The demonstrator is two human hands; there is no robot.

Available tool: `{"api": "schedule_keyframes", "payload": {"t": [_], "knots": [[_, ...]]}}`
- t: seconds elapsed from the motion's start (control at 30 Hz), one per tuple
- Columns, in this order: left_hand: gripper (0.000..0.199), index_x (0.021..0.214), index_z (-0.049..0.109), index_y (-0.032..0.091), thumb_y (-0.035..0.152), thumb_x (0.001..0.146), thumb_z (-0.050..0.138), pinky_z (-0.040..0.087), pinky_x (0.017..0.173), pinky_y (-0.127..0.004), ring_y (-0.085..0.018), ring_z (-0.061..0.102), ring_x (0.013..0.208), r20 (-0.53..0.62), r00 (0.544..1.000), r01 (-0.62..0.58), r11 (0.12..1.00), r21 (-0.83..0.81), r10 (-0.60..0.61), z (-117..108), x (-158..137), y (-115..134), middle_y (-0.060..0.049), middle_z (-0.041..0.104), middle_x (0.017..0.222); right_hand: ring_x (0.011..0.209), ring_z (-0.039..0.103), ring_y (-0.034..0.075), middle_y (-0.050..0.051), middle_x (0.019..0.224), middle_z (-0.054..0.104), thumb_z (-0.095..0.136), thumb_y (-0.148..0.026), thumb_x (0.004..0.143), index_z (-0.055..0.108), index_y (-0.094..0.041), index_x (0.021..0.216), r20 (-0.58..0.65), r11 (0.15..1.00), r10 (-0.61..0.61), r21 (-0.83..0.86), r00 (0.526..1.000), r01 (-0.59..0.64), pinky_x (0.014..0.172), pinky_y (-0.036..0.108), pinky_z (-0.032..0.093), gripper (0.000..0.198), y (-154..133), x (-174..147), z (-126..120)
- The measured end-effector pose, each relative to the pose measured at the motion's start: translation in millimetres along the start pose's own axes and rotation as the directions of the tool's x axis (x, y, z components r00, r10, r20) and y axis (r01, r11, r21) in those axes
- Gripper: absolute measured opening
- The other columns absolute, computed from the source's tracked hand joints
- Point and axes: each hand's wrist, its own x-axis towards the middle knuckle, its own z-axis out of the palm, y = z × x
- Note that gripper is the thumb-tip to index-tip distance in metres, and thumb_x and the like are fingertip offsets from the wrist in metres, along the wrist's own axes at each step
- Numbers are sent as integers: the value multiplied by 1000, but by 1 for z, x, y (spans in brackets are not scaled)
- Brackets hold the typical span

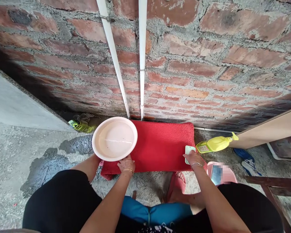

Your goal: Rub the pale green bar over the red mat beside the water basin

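Observation:
My left hand (126,164) is against the near edge of a pale pink basin (114,139) with water in it, its fingers apart over red cloth. The basin stands on the left end of a bench-like surface covered by this thick red cloth (160,145). At the right end, my right hand (194,158) has its fingers closed over a flat, light green rectangular thing (189,149) with a small hole at its far end. I cannot make out the underside of that thing. A yellow-green pump bottle (214,144) lies tilted just beyond my right hand.
A pink tub (226,173) with a dark flat thing in it stands right of the bench. Another green bottle (81,126) is on the floor at left, near wet patches (48,165). A brick wall (184,64) with two white pipes (142,64) rises behind.

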Motion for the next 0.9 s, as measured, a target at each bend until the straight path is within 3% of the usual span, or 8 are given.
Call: {"api": "schedule_keyframes", "payload": {"t": [0.07,0.13,0.23,0.3,0.43,0.53,0.77,0.9], "knots": [[42,125,48,25,28,83,44,41,81,-42,-31,50,111,-4,1000,12,1000,-24,-12,0,1,0,-13,57,119,91,58,24,12,108,51,49,-59,75,55,-21,106,-8,996,-86,0,996,86,73,34,41,48,-24,-16,7],[38,118,55,24,23,84,37,42,79,-41,-30,53,107,-17,999,26,998,-57,-27,1,1,-1,-13,59,114,87,59,21,9,106,53,52,-59,73,57,-23,100,12,966,-258,16,966,258,73,31,41,45,-67,-45,20],[39,114,58,21,16,81,38,43,78,-40,-28,55,103,-62,997,40,994,-104,-46,2,1,-3,-14,62,109,85,59,19,5,103,55,58,-57,69,58,-26,98,55,850,-527,29,848,526,71,29,41,42,-139,-99,50],[39,110,61,19,13,79,39,43,78,-39,-28,56,101,-80,995,49,990,-133,-60,2,1,-5,-14,63,106,86,58,20,5,103,55,60,-52,69,58,-27,99,75,773,-634,20,770,634,70,28,41,39,-178,-131,69],[35,101,66,20,17,81,37,43,79,-39,-27,56,99,-86,994,56,982,-178,-72,3,2,-7,-11,65,102,89,57,22,8,106,54,58,-46,73,58,-26,102,75,669,-741,-14,668,743,71,30,41,35,-207,-160,86],[34,100,66,19,18,81,38,43,79,-40,-27,55,100,-98,992,68,984,-167,-85,5,1,-6,-12,64,102,92,55,23,8,107,53,60,-49,71,59,-25,100,91,669,-737,-38,669,742,73,30,40,38,-184,-146,79],[34,108,63,20,19,81,41,40,77,-42,-30,52,103,-153,985,57,988,-146,-79,10,-3,-1,-15,62,104,92,55,21,6,100,53,55,-53,74,58,-23,93,58,899,-426,-89,903,430,69,29,39,35,-49,-61,47],[35,109,61,19,16,80,42,40,73,-40,-29,54,97,-92,994,39,986,-165,-54,10,-4,0,-15,62,99,88,57,21,9,98,55,53,-46,77,57,-19,94,83,967,-238,-79,968,244,67,29,40,31,6,-32,21]]}}
